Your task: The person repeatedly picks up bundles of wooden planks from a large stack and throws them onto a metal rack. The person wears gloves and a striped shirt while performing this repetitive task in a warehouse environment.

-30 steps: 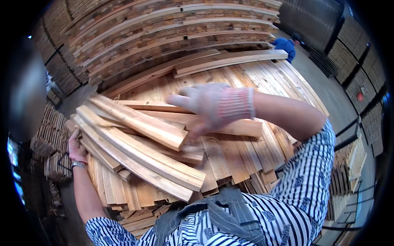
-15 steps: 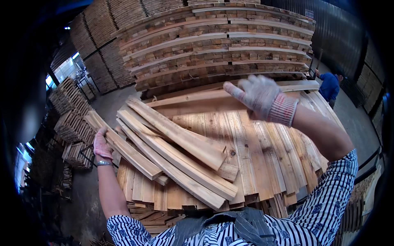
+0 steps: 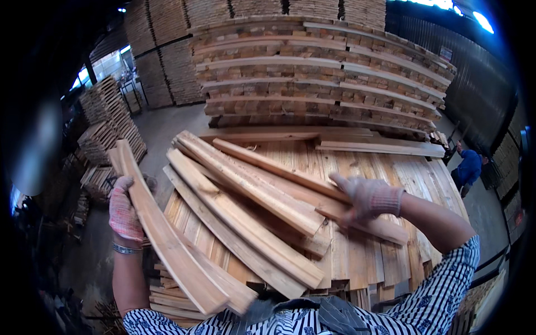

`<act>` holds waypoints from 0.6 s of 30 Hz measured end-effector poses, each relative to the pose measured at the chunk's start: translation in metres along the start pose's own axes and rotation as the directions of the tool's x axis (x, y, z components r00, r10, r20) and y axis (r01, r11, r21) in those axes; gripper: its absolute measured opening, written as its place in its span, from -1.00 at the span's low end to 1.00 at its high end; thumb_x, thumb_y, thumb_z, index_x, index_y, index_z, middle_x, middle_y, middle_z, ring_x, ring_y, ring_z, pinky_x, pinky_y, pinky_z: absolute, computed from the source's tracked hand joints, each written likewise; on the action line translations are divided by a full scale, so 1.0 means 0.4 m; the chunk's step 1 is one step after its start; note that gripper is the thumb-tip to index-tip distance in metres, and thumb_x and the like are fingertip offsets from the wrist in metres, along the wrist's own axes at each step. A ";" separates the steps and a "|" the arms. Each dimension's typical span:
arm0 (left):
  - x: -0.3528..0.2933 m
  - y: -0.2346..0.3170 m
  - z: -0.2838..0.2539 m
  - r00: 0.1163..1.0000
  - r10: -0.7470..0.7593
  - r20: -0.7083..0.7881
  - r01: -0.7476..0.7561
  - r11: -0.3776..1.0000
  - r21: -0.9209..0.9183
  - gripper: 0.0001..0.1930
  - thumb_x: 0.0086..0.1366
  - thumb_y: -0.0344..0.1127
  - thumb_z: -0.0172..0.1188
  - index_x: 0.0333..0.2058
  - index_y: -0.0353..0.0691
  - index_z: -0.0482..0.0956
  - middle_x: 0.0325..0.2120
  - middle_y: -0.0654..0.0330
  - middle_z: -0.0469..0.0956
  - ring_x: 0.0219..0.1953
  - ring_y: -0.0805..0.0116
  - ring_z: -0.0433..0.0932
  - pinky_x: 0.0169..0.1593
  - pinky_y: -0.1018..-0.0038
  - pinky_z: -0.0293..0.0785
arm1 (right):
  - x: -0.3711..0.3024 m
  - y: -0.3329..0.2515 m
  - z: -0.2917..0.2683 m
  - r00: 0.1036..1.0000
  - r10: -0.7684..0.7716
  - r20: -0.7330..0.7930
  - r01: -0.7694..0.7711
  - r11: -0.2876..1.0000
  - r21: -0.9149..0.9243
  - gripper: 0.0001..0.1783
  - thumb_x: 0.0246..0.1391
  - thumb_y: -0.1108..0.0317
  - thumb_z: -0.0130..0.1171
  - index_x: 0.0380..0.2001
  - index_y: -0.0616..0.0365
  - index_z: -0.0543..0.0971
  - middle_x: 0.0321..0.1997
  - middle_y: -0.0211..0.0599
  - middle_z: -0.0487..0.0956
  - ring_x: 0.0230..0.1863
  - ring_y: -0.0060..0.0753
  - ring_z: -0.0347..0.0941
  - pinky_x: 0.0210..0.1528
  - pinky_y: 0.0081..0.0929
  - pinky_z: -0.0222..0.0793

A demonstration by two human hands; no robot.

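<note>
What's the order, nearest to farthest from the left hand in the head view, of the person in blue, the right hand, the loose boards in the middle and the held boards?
From the left hand:
1. Held boards, in its grip.
2. Loose boards, just to its right.
3. Right hand, at their right side.
4. Person in blue, far right, beyond the stack.

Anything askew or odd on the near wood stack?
Yes: several loose boards lie slanted and overlapping across the layer of planks beneath, which run side by side. They look askew by contrast; no breakage stands out.
</note>
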State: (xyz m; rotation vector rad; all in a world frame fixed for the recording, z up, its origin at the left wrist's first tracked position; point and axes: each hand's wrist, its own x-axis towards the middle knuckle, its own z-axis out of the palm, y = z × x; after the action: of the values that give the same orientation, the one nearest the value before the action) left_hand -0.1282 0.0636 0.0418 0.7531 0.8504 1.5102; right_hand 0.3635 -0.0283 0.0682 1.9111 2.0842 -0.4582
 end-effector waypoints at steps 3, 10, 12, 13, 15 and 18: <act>-0.047 -0.063 0.042 0.998 -0.019 -0.063 0.022 0.999 0.047 -0.73 0.32 -0.22 0.12 -0.20 -0.34 0.54 -0.37 0.09 0.60 -0.30 0.22 0.62 -0.12 0.35 0.60 | 0.069 -0.049 0.007 0.984 -0.142 -0.111 0.137 0.989 -0.046 0.28 -0.16 -0.17 0.50 0.47 0.17 0.03 0.26 0.17 0.43 0.27 0.12 0.39 0.30 -0.14 0.35; -0.113 -0.121 0.018 0.996 -0.087 -0.025 0.085 0.994 -0.069 -0.74 0.36 -0.33 0.10 -0.04 -0.31 0.50 -0.20 0.03 0.60 -0.17 0.13 0.64 0.03 0.24 0.63 | 0.107 0.008 -0.005 0.982 -0.066 -0.176 0.061 0.997 -0.038 0.19 -0.05 0.03 0.46 0.50 0.13 -0.02 0.25 0.15 0.49 0.24 0.08 0.45 0.30 -0.22 0.37; -0.143 -0.131 0.024 0.985 -0.170 -0.037 0.164 0.977 -0.136 -0.71 0.35 -0.35 0.11 0.01 -0.27 0.48 -0.14 0.02 0.58 -0.11 0.09 0.64 0.07 0.16 0.63 | 0.055 0.001 -0.047 0.984 -0.034 -0.176 0.031 0.999 -0.017 0.09 0.01 0.12 0.42 0.49 0.03 0.01 0.21 0.05 0.51 0.20 0.00 0.49 0.25 -0.27 0.43; -0.162 -0.135 0.036 0.979 -0.200 -0.046 0.191 0.970 -0.149 -0.70 0.36 -0.36 0.10 0.04 -0.28 0.47 -0.12 -0.01 0.58 -0.08 0.05 0.63 0.09 0.11 0.62 | 0.024 -0.014 -0.076 0.972 -0.010 -0.236 -0.025 0.989 -0.146 0.07 0.02 0.14 0.41 0.49 0.01 0.02 0.17 -0.01 0.52 0.16 -0.04 0.50 0.21 -0.28 0.47; -0.166 -0.162 0.021 0.967 -0.251 -0.044 0.242 0.958 -0.152 -0.61 0.37 -0.38 0.08 0.15 -0.31 0.38 -0.04 -0.09 0.54 0.02 -0.10 0.58 0.16 -0.02 0.57 | -0.005 0.013 -0.066 0.909 -0.060 -0.412 -0.111 0.919 -0.379 0.04 0.03 0.16 0.40 0.48 -0.02 0.03 0.09 -0.11 0.53 0.10 -0.12 0.51 0.14 -0.30 0.52; -0.215 -0.189 0.070 0.941 -0.336 -0.031 0.324 0.926 -0.195 -0.58 0.37 -0.38 0.09 0.18 -0.32 0.36 0.01 -0.11 0.53 0.03 -0.15 0.56 0.19 -0.08 0.53 | -0.059 0.034 -0.044 0.923 -0.032 -0.383 -0.081 0.958 -0.275 0.02 0.03 0.16 0.40 0.47 0.00 0.07 0.04 -0.11 0.54 0.03 -0.14 0.53 0.11 -0.32 0.53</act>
State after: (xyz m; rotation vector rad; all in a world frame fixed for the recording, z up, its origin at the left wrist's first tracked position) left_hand -0.0561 -0.0159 -0.0071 0.3995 0.8230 1.2932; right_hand 0.3791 -0.0416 0.0933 1.9658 2.2015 0.2417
